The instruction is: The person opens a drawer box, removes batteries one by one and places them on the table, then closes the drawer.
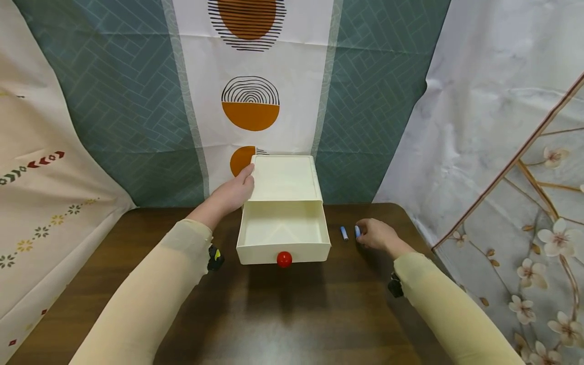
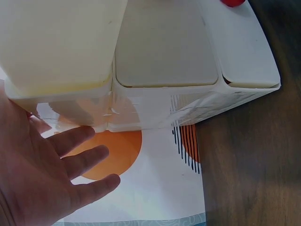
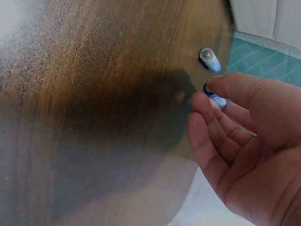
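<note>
Plainly, with the cream drawer unit taken as the clock's centre, a patterned cream cloth (image 1: 50, 218) hangs at nine o'clock, to the far left. Next comes the left sleeve (image 1: 150, 284), with a dark wrist device (image 1: 215, 258) at its cuff. The left hand (image 1: 230, 195) rests against the unit's side between nine and ten o'clock; in the left wrist view its three nearest fingers are straight and spread rather than curled round anything. The cream drawer unit (image 1: 285, 177) stands on the brown table (image 1: 283, 314), before a white banner (image 1: 251, 66) with orange and black shapes, at twelve o'clock. Its drawer (image 1: 260, 255) is pulled out toward the person, the inside in plain sight, and a red knob (image 1: 284, 259) sits on the front at six o'clock. Just right of the drawer, between three and four o'clock, a blue-and-white loose battery (image 1: 344, 233) is on the table. Beside it, a little farther right and apart from it, is the held battery (image 1: 357, 231), pinched between thumb and fingertips of the right hand (image 1: 376, 234), close to the tabletop. Past that run the right sleeve (image 1: 447, 304), with a black wrist device (image 1: 395, 286), and a floral cloth (image 1: 502, 243) just past three o'clock.
</note>
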### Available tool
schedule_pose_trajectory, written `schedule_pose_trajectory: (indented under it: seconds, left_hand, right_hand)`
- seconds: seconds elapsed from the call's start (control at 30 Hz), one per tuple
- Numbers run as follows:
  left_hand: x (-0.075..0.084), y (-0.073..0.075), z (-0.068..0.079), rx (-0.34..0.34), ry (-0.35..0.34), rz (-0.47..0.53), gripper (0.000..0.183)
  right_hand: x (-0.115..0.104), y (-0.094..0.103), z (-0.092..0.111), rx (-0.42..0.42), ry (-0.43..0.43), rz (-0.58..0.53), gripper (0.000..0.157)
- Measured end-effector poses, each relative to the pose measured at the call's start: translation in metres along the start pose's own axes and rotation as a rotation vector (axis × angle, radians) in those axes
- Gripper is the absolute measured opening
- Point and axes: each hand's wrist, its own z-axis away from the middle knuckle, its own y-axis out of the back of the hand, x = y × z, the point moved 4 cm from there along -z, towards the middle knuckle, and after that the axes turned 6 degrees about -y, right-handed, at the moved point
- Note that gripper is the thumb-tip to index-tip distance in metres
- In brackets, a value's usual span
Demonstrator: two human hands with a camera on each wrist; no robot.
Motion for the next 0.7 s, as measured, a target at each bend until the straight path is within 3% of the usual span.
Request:
schedule_pose_trajectory:
  seconds: [0.7]
  left_hand:
    - [-0.001,0.0,-0.003,0.009,0.001,-0.007,0.068]
  right_hand:
    - [0.006,-0.014,-0.021,-0.089,-0.058,-0.125,0.06]
